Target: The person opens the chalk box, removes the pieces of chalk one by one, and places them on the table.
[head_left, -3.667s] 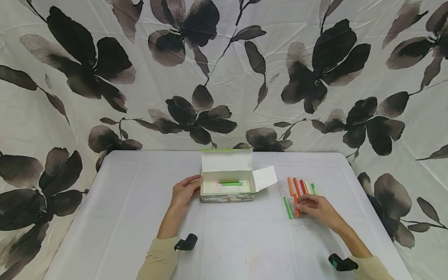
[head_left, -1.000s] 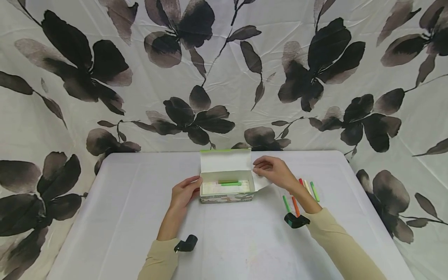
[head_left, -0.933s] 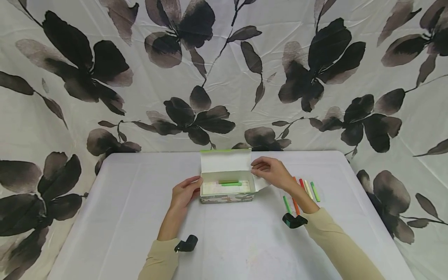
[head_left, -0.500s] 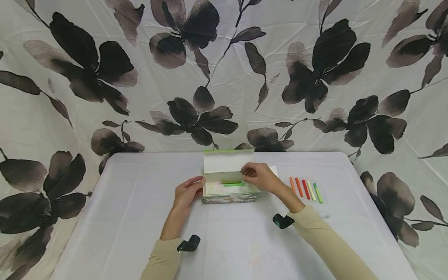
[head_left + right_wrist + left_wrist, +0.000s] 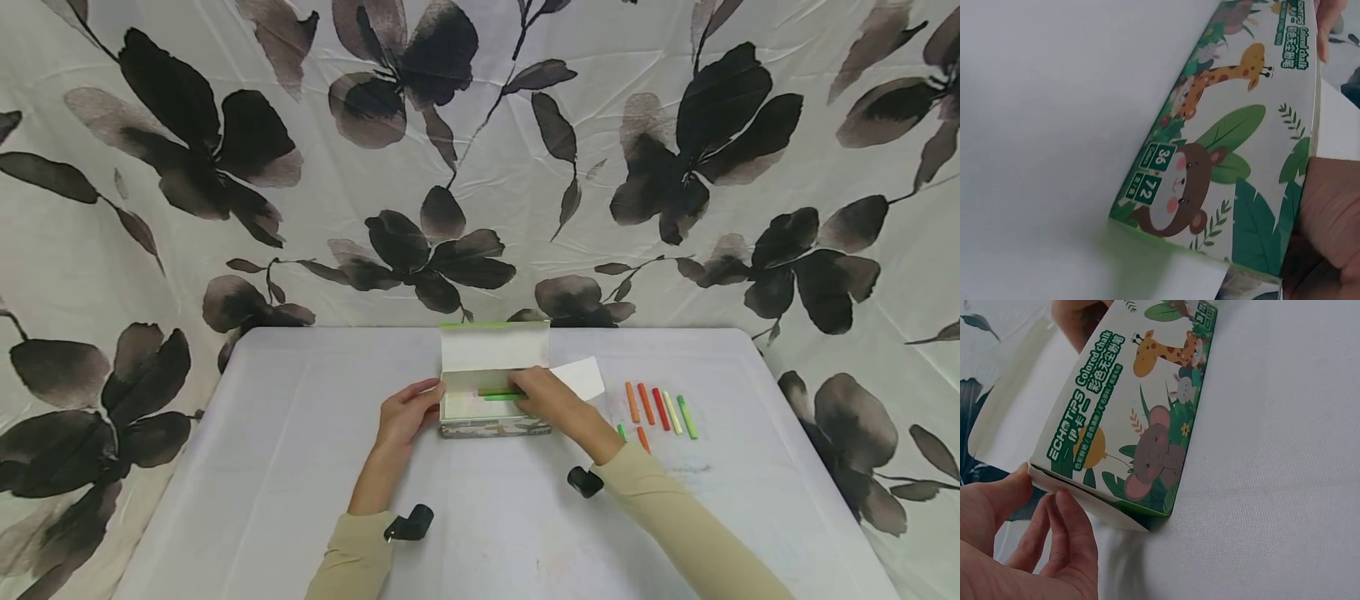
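Note:
An open box of coloured chalk [image 5: 495,428] stands on the table, its lid raised at the back. My left hand [image 5: 402,419] pinches the box's left end between thumb and fingers; a side flap [image 5: 1113,515] there shows in the left wrist view. Inside lie green chalk sticks [image 5: 498,397]. My right hand [image 5: 553,398] reaches down into the box's right half, fingertips by the right ends of these sticks. The box's front wall [image 5: 1235,137] hides those fingertips in the right wrist view, so whether they grip a stick is unclear.
A white end flap [image 5: 579,379] sticks out to the box's right. Beyond it lie several chalk sticks in a row, including a red one [image 5: 661,409] and a green one [image 5: 687,417]. In front, an orange stick [image 5: 643,440] is partly covered by the right sleeve.
My right hand has left the orange chalk on the table, passed left over the end flap and lowered into the box. The left hand has stayed at the box's left end.

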{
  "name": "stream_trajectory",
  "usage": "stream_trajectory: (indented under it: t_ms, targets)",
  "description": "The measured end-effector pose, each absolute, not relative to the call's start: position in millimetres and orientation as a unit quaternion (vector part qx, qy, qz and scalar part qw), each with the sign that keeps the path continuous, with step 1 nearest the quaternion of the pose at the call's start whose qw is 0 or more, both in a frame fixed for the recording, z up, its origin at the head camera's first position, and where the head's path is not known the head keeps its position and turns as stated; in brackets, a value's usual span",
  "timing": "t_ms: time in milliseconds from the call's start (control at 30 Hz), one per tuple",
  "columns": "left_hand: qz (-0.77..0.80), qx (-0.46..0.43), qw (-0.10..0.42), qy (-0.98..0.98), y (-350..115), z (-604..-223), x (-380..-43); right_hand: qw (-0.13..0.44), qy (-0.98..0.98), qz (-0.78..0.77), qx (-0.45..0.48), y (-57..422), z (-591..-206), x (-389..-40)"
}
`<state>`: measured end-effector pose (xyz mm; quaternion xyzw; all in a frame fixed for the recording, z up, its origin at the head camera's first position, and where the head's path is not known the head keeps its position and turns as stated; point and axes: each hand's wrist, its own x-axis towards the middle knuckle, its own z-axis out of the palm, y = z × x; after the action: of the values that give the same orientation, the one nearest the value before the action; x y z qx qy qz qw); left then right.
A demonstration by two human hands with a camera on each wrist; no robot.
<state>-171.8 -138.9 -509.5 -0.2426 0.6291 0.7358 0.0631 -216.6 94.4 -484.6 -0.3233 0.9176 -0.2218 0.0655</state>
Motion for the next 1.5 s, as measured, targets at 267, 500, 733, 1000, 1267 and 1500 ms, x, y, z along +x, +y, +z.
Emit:
stream_trajectory:
  t_ms: [267,500,733,1000,1267,1500]
  targets:
    - [0.722,-0.245,0.072,0.642,-139,-511,-171,0.082,0.939,-0.165,-0.291,86,-484,-215]
    - [0.718,-0.242,0.062,0.65,-138,-509,-169,0.077,0.942,-0.123,-0.304,83,-481,-215]
    - [0.718,-0.245,0.06,0.648,-137,-511,-170,0.052,0.937,-0.046,-0.343,79,-482,-218]
    - [0.72,-0.25,0.059,0.645,-137,-514,-172,-0.02,0.918,0.062,-0.39,70,-487,-222]
    - [0.722,-0.244,0.055,0.645,-136,-512,-169,-0.008,0.898,0.087,-0.432,68,-487,-224]
    - [0.728,-0.238,0.057,0.64,-139,-511,-169,0.068,0.909,-0.001,-0.412,76,-479,-226]
